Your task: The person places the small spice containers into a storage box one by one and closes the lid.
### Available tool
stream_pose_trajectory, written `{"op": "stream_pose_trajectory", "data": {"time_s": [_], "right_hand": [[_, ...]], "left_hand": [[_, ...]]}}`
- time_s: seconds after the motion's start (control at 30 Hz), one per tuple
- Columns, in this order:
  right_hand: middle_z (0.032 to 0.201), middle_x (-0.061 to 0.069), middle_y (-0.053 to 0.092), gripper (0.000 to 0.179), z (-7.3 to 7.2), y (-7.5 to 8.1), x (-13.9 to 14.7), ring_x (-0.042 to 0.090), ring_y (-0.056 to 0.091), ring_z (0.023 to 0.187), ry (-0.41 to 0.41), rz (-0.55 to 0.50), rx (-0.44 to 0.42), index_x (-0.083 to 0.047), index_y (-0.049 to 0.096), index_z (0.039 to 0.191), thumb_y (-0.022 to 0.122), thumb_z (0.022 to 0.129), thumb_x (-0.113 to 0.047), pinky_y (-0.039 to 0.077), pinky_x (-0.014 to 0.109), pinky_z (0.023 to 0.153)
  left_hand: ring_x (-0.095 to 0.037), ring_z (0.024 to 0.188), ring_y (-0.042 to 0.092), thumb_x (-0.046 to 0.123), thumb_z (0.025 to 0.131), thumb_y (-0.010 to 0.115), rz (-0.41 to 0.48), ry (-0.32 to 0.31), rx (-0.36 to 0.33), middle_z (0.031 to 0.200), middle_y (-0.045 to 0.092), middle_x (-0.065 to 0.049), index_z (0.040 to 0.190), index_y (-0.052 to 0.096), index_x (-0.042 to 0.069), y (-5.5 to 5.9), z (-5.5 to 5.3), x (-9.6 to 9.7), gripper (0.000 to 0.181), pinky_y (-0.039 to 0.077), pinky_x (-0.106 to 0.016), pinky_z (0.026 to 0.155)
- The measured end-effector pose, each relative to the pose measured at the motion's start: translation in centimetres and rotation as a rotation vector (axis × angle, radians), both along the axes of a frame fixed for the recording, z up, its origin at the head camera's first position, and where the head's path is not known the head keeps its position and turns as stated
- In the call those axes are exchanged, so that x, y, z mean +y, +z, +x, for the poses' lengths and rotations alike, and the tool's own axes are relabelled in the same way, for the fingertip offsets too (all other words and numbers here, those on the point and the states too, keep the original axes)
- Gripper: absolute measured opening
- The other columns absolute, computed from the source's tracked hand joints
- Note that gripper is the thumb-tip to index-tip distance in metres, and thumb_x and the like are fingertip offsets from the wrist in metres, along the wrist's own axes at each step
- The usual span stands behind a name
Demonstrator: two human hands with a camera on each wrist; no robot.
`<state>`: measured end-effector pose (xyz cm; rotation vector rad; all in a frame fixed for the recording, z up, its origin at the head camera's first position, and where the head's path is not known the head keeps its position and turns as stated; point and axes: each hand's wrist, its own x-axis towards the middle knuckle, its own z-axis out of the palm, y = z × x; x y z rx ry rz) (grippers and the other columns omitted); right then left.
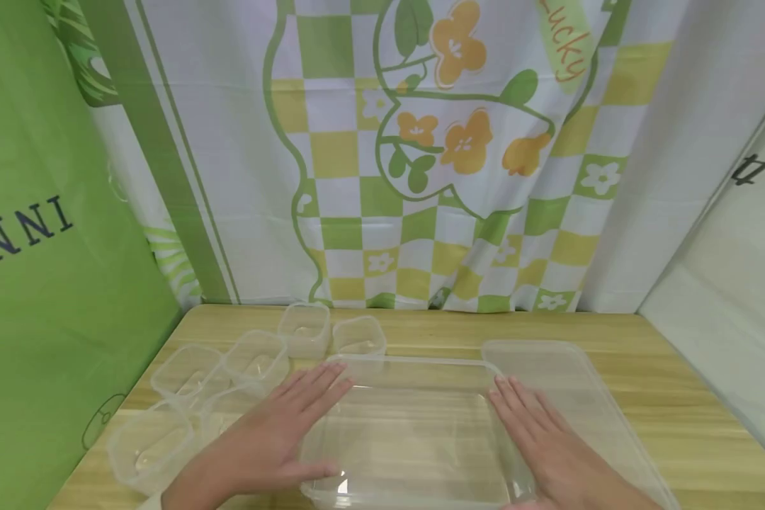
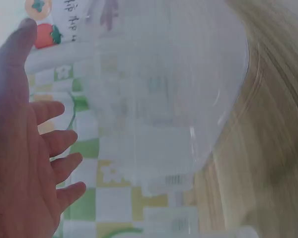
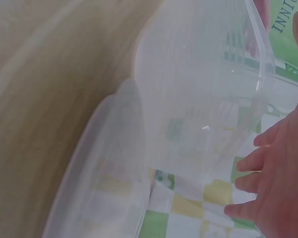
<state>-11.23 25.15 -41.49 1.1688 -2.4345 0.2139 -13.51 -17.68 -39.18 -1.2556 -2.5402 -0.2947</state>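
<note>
Nearest to the person, the left hand (image 1: 264, 443) lies flat with its fingers spread against the left side of a big clear box (image 1: 414, 435), and its thumb points along the box's near edge. The right hand (image 1: 551, 453) lies flat with straight fingers against the box's right side. Neither hand is curled around anything; both just press from the sides. The box sits on the wooden desk (image 1: 676, 397), close to the near edge. Its sides look smooth, so flat hands could slip off if they lift it, and the box could drop or tip. Just right of the box, touching it or nearly so, lies a clear lid (image 1: 567, 382). A push to the right could shove the lid toward the desk's edge. To the left and farther back stand about 6 small clear tubs (image 1: 255, 358), close together. A push that way could bump them and knock them about. Behind the desk hangs a flowery curtain (image 1: 421, 163).
</note>
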Motion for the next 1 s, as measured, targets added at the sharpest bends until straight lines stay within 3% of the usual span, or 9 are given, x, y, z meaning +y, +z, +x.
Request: {"op": "stream_pose_trajectory", "data": {"time_s": [0.13,0.3,0.4,0.57,0.83,0.93,1.0], "right_hand": [[0.167,0.027,0.013,0.127,0.1,-0.4,0.6,0.029,0.005,0.156,-0.025,-0.054,-0.076,0.012,0.019,0.157,0.067,0.081,-0.078,-0.007,0.029,0.122],[0.165,0.031,0.014,0.131,0.1,-0.5,1.0,0.030,0.007,0.156,-0.013,-0.101,-0.127,0.014,0.017,0.157,0.072,0.078,-0.077,-0.002,0.026,0.122],[0.165,0.029,0.013,0.131,0.2,-0.6,1.1,0.027,0.005,0.156,-0.020,-0.110,-0.155,0.012,0.015,0.157,0.071,0.079,-0.077,-0.002,0.023,0.121],[0.166,0.028,0.014,0.132,0.3,-0.9,1.4,0.025,0.005,0.156,-0.044,-0.114,-0.193,0.010,0.014,0.159,0.073,0.078,-0.076,-0.003,0.019,0.118],[0.161,0.035,0.022,0.134,0.3,-1.4,1.6,0.016,0.001,0.155,-0.042,-0.107,-0.183,0.011,0.017,0.158,0.079,0.074,-0.073,-0.001,0.017,0.118],[0.156,0.039,0.027,0.134,0.3,-1.5,1.6,0.019,0.005,0.155,-0.051,-0.101,-0.181,0.011,0.017,0.158,0.078,0.074,-0.074,-0.001,0.016,0.118],[0.154,0.040,0.030,0.134,0.4,-1.5,1.5,0.029,0.015,0.154,-0.069,-0.103,-0.205,0.010,0.017,0.159,0.079,0.073,-0.073,-0.001,0.015,0.117]], "left_hand": [[-0.028,0.152,0.026,0.057,0.096,0.064,0.038,0.046,0.007,0.168,0.025,-0.011,0.165,0.022,0.014,0.4,0.1,-1.3,0.092,0.006,-0.031,0.123],[-0.030,0.150,0.031,0.052,0.099,0.064,0.077,0.094,-0.005,0.166,0.030,-0.011,0.164,0.027,0.013,0.8,-0.2,-2.8,0.084,0.005,-0.028,0.123],[-0.032,0.149,0.033,0.048,0.098,0.067,0.094,0.147,-0.023,0.166,0.031,-0.010,0.164,0.027,0.015,1.1,-0.5,-3.8,0.083,0.017,-0.040,0.123],[-0.035,0.147,0.035,0.040,0.098,0.070,0.130,0.219,-0.044,0.164,0.033,-0.009,0.163,0.030,0.018,1.4,-1.1,-5.3,0.079,0.034,-0.063,0.111],[-0.039,0.138,0.046,0.033,0.098,0.072,0.175,0.247,-0.024,0.153,0.050,-0.015,0.153,0.047,0.010,1.7,-1.8,-7.6,0.065,0.040,-0.065,0.105],[-0.039,0.134,0.051,0.032,0.097,0.073,0.187,0.264,-0.029,0.148,0.055,-0.014,0.151,0.051,0.012,1.8,-1.8,-8.4,0.061,0.042,-0.063,0.104],[-0.038,0.130,0.054,0.032,0.097,0.074,0.192,0.280,-0.028,0.144,0.058,-0.012,0.149,0.053,0.014,1.9,-1.6,-9.0,0.060,0.044,-0.062,0.102]]}}
